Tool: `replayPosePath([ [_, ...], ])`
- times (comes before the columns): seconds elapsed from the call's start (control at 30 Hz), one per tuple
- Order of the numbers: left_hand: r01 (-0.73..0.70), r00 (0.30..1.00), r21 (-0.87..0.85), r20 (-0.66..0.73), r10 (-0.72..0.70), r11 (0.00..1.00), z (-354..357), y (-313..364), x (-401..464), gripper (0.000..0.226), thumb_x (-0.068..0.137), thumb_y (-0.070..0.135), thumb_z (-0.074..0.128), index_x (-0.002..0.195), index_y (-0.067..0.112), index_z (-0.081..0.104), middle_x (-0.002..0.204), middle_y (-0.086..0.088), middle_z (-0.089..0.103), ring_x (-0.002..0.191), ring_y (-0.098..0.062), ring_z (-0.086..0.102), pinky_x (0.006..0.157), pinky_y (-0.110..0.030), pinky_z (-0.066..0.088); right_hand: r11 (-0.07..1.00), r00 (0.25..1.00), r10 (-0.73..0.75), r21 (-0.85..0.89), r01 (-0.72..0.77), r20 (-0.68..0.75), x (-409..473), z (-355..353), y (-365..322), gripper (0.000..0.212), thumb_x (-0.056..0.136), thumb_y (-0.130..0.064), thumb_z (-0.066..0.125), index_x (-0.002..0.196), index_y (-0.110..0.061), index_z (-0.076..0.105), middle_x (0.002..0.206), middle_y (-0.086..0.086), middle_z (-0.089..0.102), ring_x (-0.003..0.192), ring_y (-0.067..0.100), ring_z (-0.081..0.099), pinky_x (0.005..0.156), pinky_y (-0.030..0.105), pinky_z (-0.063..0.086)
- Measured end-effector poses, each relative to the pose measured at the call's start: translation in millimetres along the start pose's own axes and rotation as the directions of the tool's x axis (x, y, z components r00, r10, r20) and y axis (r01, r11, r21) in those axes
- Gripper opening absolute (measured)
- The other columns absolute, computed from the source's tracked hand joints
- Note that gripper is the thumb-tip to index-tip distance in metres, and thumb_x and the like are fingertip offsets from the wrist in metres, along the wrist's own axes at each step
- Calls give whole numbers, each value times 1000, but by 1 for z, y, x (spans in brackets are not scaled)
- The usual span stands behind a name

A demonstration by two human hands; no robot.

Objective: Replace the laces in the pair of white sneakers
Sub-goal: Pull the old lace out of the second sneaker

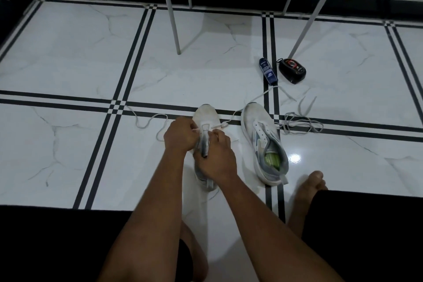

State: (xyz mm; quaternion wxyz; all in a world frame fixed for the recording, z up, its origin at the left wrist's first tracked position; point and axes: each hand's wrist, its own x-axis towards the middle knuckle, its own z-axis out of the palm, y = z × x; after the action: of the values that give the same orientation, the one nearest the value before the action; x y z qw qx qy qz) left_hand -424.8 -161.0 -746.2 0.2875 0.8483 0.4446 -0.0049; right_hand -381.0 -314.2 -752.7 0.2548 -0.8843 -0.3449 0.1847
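**Both hands at the eyelets of the left-hand sneaker**

Just below the centre of the frame I see the sneaker being laced (205, 119), toe pointing up the frame, standing on the white marble floor (68, 64). My left hand (180, 136) sits on its left flank with the fingers curled in, pinching a white lace (146, 122) close to the eyelets. That lace trails off left in a loose loop across the black tile stripe. My right hand (216, 158) lies over the shoe's tongue and collar, fingers curled; the fingertips seem to pinch the lace's other run, which heads up and right toward the blue bottle, though I cannot tell exactly how they close on it.

Just to the right stands the second sneaker (263, 142), apart from the first, no lace in its eyelets, a green insole showing inside. Right of its toe a greyish lace pile (299, 122) lies tangled on the floor.

Further up and right, a dark blue bottle (267, 71) lies beside a black polish case (292, 71) with a red mark on top, near one leg of a white metal table (174, 18) that fills the upper middle of the frame. A bare foot (314, 182) rests at lower right, below the second sneaker.
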Motion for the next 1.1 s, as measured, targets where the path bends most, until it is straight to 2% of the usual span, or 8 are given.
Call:
replayPosePath([
  [0.13, 46, 985, -329, -140, -97, 943, -1, 11, -6, 6, 89, 19, 69, 89, 20, 76, 103, 4, 74, 95, -16, 66, 85, -35, 53, 997, 997, 62, 46, -60, -40, -1, 8, 0, 54, 98, -46, 55, 144, -18, 56, 154, 2, 46, 141, 23, 36, 102, 48, 54],
  [0.2, 164, 951, -865, 11, -309, 475, -27, 27, -1, 15, 92, 7, 55, 83, 13, 66, 83, -3, 75, 80, -26, 72, 75, -34, 56, 992, 994, 97, 80, -93, -46, -1, 8, 2, 52, 98, -44, 55, 144, -19, 57, 154, -2, 45, 142, 21, 34, 102, 48, 54],
  [0.3, 30, 853, -982, 122, -508, -185, -67, 31, 5, 29, 95, 1, 32, 72, 16, 39, 63, -1, 42, 45, -15, 36, 45, -24, 36, 985, 993, 115, 135, -111, -28, -2, 6, 3, 52, 98, -44, 57, 145, -23, 58, 155, -7, 43, 146, 17, 30, 103, 45, 53],
  [0.43, 142, 949, -499, -178, -261, 855, -52, 21, 12, 33, 100, 33, 37, 104, 11, 62, 86, 4, 56, 74, -17, 50, 68, -32, 39, 983, 993, 112, 150, -105, -36, -3, 6, 3, 52, 97, -46, 58, 144, -25, 58, 156, -9, 43, 147, 17, 29, 103, 44, 52],
  [0.5, 42, 999, -84, -15, -43, 996, -18, 14, 2, 36, 94, 46, 35, 100, 25, 64, 102, 4, 63, 91, -21, 57, 78, -35, 40, 985, 994, 103, 142, -97, -37, -2, 5, 4, 51, 97, -47, 58, 143, -25, 59, 156, -8, 43, 147, 19, 29, 103, 45, 52],
  [0.77, 92, 974, -325, -167, -152, 941, 14, 12, -26, 9, 96, 26, 64, 103, 27, 71, 111, 9, 70, 98, -13, 63, 83, -29, 48, 990, 994, 103, 98, -99, -29, 0, 7, 5, 46, 96, -48, 57, 137, -25, 60, 154, -9, 43, 144, 19, 31, 96, 46, 56],
  [0.97, 52, 815, -998, 68, -575, -45, -70, 29, 10, 25, 90, 0, 41, 74, 17, 52, 79, 3, 71, 50, -12, 35, 44, -25, 21, 986, 992, 122, 115, -118, -33, 0, 9, 5, 46, 95, -50, 56, 135, -28, 62, 152, -13, 42, 145, 16, 29, 96, 44, 56],
  [1.1, 164, 822, -924, -66, -566, 346, -45, 19, 3, 31, 82, -3, 35, 73, 14, 59, 73, -6, 53, 47, -10, 43, 52, -25, 30, 987, 992, 120, 112, -114, -48, -2, 9, 5, 46, 95, -49, 55, 135, -26, 62, 154, -11, 42, 146, 17, 29, 95, 44, 57],
])
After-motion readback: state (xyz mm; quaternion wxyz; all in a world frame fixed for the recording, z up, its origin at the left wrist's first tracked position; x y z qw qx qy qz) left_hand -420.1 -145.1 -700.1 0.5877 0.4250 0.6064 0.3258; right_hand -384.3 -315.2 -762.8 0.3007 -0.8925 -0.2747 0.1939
